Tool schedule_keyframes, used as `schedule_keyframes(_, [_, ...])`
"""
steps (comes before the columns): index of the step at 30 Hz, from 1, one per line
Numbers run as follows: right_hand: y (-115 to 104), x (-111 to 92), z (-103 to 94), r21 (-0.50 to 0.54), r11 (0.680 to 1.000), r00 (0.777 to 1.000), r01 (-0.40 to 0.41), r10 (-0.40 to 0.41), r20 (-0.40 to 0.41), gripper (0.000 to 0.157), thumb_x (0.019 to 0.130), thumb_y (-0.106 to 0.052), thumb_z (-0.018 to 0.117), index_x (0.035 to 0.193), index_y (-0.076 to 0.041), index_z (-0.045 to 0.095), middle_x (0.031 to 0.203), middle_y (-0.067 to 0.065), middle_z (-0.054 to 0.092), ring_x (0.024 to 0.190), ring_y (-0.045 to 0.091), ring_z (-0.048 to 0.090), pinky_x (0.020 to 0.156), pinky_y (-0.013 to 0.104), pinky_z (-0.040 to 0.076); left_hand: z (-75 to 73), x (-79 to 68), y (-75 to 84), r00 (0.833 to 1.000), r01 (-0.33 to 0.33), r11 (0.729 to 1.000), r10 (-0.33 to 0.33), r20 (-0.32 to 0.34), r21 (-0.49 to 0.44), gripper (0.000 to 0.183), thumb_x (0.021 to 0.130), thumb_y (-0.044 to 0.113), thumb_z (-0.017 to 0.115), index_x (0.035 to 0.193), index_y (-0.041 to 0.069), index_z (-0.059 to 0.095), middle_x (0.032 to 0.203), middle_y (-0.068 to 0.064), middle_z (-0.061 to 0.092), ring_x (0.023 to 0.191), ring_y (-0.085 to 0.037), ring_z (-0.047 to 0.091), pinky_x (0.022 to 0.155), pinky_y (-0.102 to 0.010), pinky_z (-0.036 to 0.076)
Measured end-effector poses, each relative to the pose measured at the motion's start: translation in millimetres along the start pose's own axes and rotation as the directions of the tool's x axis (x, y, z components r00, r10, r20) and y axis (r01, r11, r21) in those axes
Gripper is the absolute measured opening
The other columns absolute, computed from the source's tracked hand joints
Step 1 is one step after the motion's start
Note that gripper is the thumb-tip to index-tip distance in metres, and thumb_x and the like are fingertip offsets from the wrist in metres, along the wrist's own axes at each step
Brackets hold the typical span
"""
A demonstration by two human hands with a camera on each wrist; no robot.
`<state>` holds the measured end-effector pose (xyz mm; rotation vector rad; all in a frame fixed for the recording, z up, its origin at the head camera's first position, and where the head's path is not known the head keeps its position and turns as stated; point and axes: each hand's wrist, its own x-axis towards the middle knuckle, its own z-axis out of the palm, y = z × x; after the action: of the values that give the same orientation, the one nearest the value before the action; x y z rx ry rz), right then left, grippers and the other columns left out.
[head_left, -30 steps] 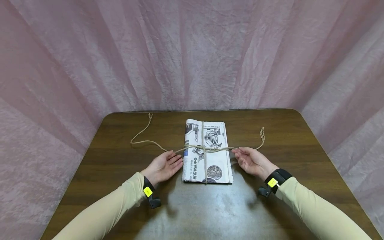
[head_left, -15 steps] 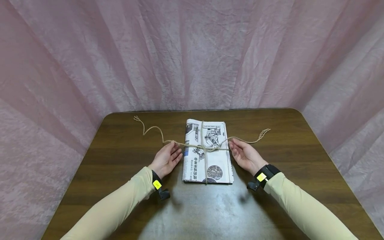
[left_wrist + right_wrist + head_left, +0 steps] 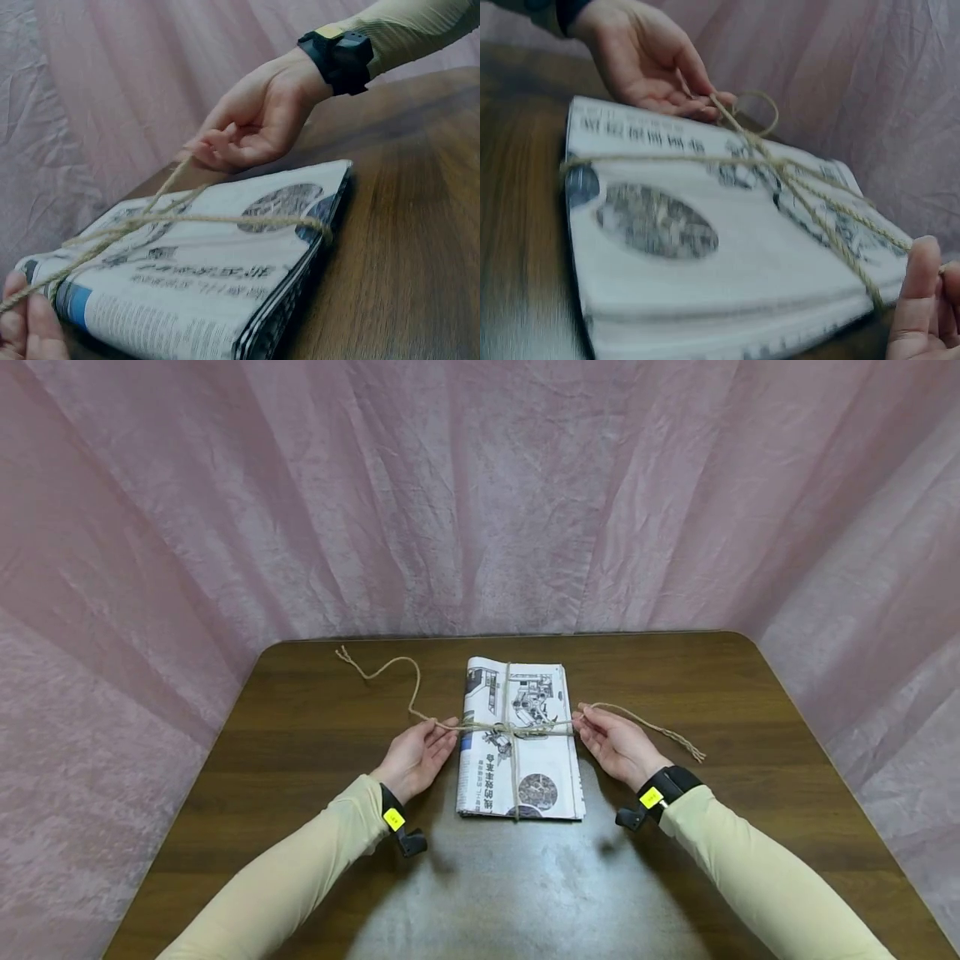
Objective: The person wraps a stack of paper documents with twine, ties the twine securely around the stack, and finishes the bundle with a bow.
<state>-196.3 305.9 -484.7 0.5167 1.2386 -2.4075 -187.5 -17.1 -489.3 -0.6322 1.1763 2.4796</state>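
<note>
A stack of folded newspapers (image 3: 538, 756) lies flat on the table, with natural-coloured twine (image 3: 514, 770) running round it lengthwise and crosswise. The strands cross in the middle of the top sheet. At the left edge of the stack, my left hand (image 3: 415, 762) pinches one twine end between thumb and fingers. Opposite it, at the right edge, my right hand (image 3: 617, 747) pinches the other end. Both ends look taut from the crossing to the fingers in the right wrist view, where thumb and fingertips (image 3: 922, 281) squeeze the strand. The underside of the stack is hidden.
The brown wooden table (image 3: 315, 760) reaches back to a pink curtain (image 3: 480, 510). One loose twine tail (image 3: 415, 681) bends away to the back left. Another tail (image 3: 660, 729) trails to the right and ends frayed.
Both hands have moved slightly away from me, the right one also inward. Both twine tails have shifted, the right one swinging down toward me. The slack right strand has straightened.
</note>
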Motion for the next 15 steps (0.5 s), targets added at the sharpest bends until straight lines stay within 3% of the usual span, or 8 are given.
schedule_keyframes(5, [0.5,-4.7,-11.4,-0.072,0.997,0.999,0.017,-0.019,-0.031,0.044,0.105,-0.004,0.046,0.145,0.006,0.035,0.098,0.007,0.068,0.091,0.011,0.066,0.088,0.021,0.052,-7.8,0.7,-2.3,0.999,0.019,0.999,-0.02,-0.027,-0.03,0.021,0.109,0.011,0.032,0.116,-0.003,0.045,0.132,-0.019,0.048,0.124,-0.026,0.046,0.107,-0.032,0.04])
schedule_keyframes(9, [0.0,-6.5,-12.7,-0.109,0.993,0.999,0.037,-0.04,-0.027,0.048,0.104,-0.002,0.046,0.148,0.01,0.03,0.098,0.009,0.069,0.089,0.013,0.068,0.089,0.025,0.052,-10.0,0.7,-2.6,0.999,0.007,1.0,-0.007,-0.036,0.007,0.018,0.108,0.009,0.033,0.108,-0.003,0.046,0.128,-0.02,0.05,0.114,-0.024,0.053,0.106,-0.032,0.042])
schedule_keyframes(13, [-2.2,-7.9,-11.6,-0.148,0.988,0.999,0.033,-0.038,-0.032,0.049,0.104,-0.005,0.049,0.148,0.009,0.031,0.098,0.008,0.07,0.085,0.013,0.069,0.084,0.026,0.055,-6.4,-2.6,-2.9,0.997,-0.072,0.991,0.075,-0.024,0.114,0.017,0.108,0.01,0.036,0.108,-0.003,0.047,0.116,-0.016,0.057,0.101,-0.021,0.058,0.1,-0.032,0.047])
schedule_keyframes(15, [-4.2,-9.2,-11.0,-0.177,0.983,0.998,0.049,-0.054,-0.028,0.046,0.104,-0.007,0.05,0.145,0.008,0.036,0.098,0.007,0.071,0.085,0.013,0.069,0.082,0.026,0.055,-2.2,-4.7,-2.6,0.989,-0.145,0.97,0.148,0.002,0.193,0.017,0.108,0.011,0.039,0.113,-0.004,0.045,0.11,-0.015,0.058,0.099,-0.021,0.06,0.097,-0.033,0.049])
